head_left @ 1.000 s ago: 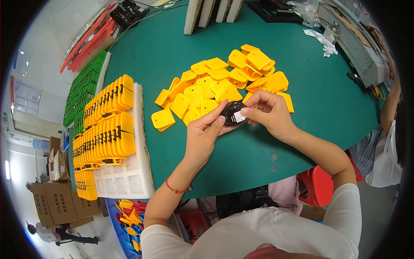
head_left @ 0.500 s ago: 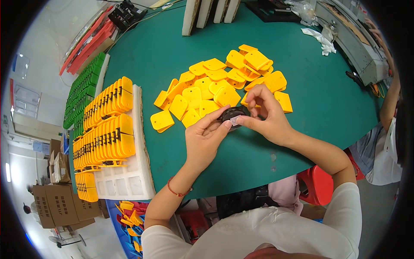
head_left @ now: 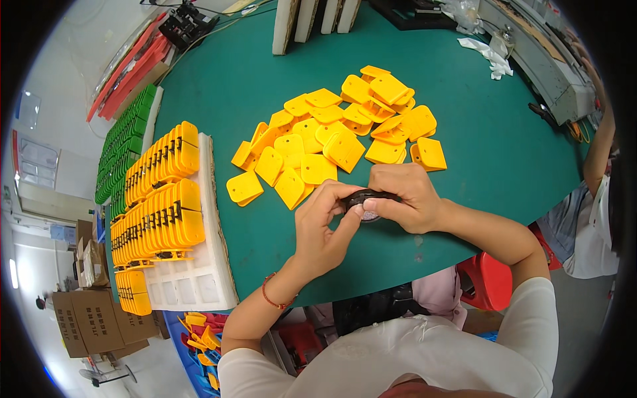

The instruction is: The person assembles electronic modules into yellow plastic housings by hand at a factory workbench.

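A small black round thing [head_left: 359,196] with a pale patch on its near side is held over the green table's front part. My left hand [head_left: 324,229] grips its left side between thumb and fingers. From the other side, my right hand [head_left: 408,199] is closed on it, thumb against the pale patch and fingers over the top. The fingers cover much of it, so its exact kind cannot be told. Just beyond both hands lies a loose heap of folded yellow plastic pieces [head_left: 344,151], many with a small hole.
On the left, a white foam tray [head_left: 222,252] holds rows of yellow pieces with black parts [head_left: 189,212]; green pieces [head_left: 126,146] stand behind. White boards [head_left: 307,20] rise at the back. A grey machine [head_left: 544,66] and another person's arm [head_left: 599,146] are at right.
My right hand has come down and closed on the black thing, its fingers previously raised and loose. The black thing has tilted and moved slightly toward me.
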`<action>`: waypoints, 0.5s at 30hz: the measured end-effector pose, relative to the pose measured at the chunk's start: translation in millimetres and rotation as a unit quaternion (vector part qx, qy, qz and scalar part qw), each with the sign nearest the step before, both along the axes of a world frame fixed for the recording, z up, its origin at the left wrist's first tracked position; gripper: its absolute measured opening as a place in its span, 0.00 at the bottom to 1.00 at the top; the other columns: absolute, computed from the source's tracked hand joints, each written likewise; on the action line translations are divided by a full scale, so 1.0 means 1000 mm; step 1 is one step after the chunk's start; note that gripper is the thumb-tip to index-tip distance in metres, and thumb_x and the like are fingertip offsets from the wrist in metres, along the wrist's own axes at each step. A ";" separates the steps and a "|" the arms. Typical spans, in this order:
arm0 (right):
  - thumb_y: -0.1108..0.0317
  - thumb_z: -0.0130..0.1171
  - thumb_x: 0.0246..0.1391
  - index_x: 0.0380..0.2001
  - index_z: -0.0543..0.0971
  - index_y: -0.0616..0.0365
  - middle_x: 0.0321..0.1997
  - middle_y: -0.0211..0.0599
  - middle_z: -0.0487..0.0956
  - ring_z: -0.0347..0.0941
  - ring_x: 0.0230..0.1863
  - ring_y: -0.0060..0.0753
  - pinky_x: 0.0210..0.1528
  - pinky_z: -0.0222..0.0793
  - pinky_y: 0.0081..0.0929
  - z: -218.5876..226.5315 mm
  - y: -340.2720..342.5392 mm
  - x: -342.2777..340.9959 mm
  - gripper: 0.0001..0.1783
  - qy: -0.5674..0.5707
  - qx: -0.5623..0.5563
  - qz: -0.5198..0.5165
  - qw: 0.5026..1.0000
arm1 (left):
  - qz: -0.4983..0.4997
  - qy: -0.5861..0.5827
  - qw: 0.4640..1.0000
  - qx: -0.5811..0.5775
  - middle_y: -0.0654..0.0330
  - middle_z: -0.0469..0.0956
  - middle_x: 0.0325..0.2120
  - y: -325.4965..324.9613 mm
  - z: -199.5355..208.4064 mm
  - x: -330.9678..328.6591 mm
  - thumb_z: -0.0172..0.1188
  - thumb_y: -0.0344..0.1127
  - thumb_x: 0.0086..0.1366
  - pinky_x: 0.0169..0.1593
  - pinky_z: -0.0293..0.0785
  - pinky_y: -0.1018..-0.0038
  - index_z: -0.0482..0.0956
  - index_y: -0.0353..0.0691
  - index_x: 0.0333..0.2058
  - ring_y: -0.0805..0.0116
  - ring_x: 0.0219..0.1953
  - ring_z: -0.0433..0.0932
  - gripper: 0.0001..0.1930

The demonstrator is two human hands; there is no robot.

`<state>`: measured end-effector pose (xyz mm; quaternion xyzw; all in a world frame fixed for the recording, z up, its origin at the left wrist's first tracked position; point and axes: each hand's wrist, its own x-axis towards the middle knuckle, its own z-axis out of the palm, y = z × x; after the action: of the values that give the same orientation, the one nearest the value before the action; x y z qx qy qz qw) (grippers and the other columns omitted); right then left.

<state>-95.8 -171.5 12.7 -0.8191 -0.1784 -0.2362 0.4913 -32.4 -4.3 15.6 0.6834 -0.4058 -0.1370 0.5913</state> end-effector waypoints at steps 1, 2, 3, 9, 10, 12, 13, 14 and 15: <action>0.69 0.56 0.44 0.16 0.67 0.64 0.16 0.37 0.63 0.60 0.17 0.33 0.18 0.53 0.26 -0.002 0.000 0.000 0.12 -0.012 0.007 0.006 1.000 | -0.001 0.000 1.000 0.000 0.59 0.71 0.26 0.000 0.000 -0.001 0.54 0.21 0.53 0.28 0.63 0.86 0.71 0.31 0.34 0.79 0.24 0.66 0.08; 0.70 0.55 0.44 0.16 0.67 0.64 0.15 0.36 0.63 0.59 0.16 0.32 0.17 0.51 0.25 -0.004 0.000 0.000 0.11 -0.025 0.015 0.013 0.999 | 0.000 -0.001 1.000 -0.002 0.59 0.71 0.26 0.000 0.001 -0.001 0.54 0.21 0.53 0.28 0.64 0.85 0.71 0.31 0.34 0.78 0.24 0.67 0.08; 0.70 0.55 0.44 0.16 0.67 0.64 0.15 0.36 0.63 0.59 0.16 0.32 0.17 0.51 0.25 -0.003 0.001 0.000 0.11 -0.025 0.016 0.013 0.999 | 0.002 -0.003 1.000 -0.004 0.59 0.71 0.25 0.000 0.002 -0.002 0.54 0.21 0.52 0.29 0.65 0.85 0.71 0.31 0.33 0.78 0.25 0.68 0.08; 0.69 0.57 0.43 0.17 0.68 0.64 0.16 0.37 0.65 0.61 0.17 0.33 0.18 0.54 0.26 -0.002 0.002 -0.002 0.11 0.010 0.046 0.001 0.999 | -0.008 0.013 0.999 -0.035 0.58 0.72 0.26 -0.002 -0.003 0.000 0.55 0.21 0.52 0.33 0.69 0.82 0.71 0.31 0.34 0.75 0.28 0.72 0.09; 0.69 0.57 0.42 0.18 0.69 0.64 0.16 0.37 0.65 0.61 0.18 0.33 0.18 0.54 0.26 -0.002 0.002 -0.002 0.10 0.014 0.040 -0.002 0.999 | -0.008 0.012 0.999 -0.035 0.58 0.72 0.26 -0.002 -0.003 0.003 0.55 0.21 0.52 0.33 0.69 0.82 0.71 0.31 0.34 0.75 0.28 0.72 0.09; 0.70 0.57 0.42 0.19 0.69 0.64 0.17 0.37 0.65 0.61 0.18 0.33 0.19 0.54 0.26 -0.002 0.001 -0.001 0.09 0.019 0.032 -0.009 0.999 | -0.017 -0.034 0.998 -0.041 0.57 0.73 0.28 -0.002 -0.005 0.008 0.56 0.22 0.53 0.34 0.70 0.81 0.72 0.31 0.35 0.74 0.30 0.73 0.09; 0.70 0.58 0.41 0.20 0.70 0.64 0.18 0.37 0.66 0.62 0.19 0.34 0.19 0.55 0.25 -0.002 0.001 0.000 0.09 -0.016 0.019 -0.015 1.000 | -0.019 -0.034 0.998 -0.042 0.57 0.73 0.28 -0.003 -0.004 0.007 0.56 0.22 0.53 0.34 0.70 0.81 0.72 0.31 0.35 0.74 0.30 0.73 0.09; 0.70 0.59 0.40 0.21 0.70 0.64 0.19 0.37 0.67 0.63 0.20 0.34 0.20 0.56 0.25 -0.003 0.000 0.001 0.09 -0.052 0.008 -0.020 0.998 | -0.018 -0.016 0.997 -0.069 0.57 0.73 0.28 -0.005 -0.002 0.005 0.56 0.23 0.53 0.35 0.70 0.81 0.73 0.32 0.35 0.73 0.31 0.72 0.10; 0.70 0.59 0.40 0.21 0.70 0.64 0.19 0.37 0.67 0.63 0.20 0.34 0.20 0.56 0.25 -0.004 0.000 0.002 0.09 -0.052 0.008 -0.019 0.998 | -0.018 0.003 0.995 -0.095 0.57 0.73 0.29 -0.006 -0.001 0.004 0.57 0.23 0.53 0.36 0.69 0.80 0.73 0.32 0.36 0.71 0.32 0.72 0.10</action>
<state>-93.5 -171.6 8.3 -0.8049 -0.1857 -0.2894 0.4836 -27.9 -10.1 14.5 0.6163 -0.4277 -0.1103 0.6520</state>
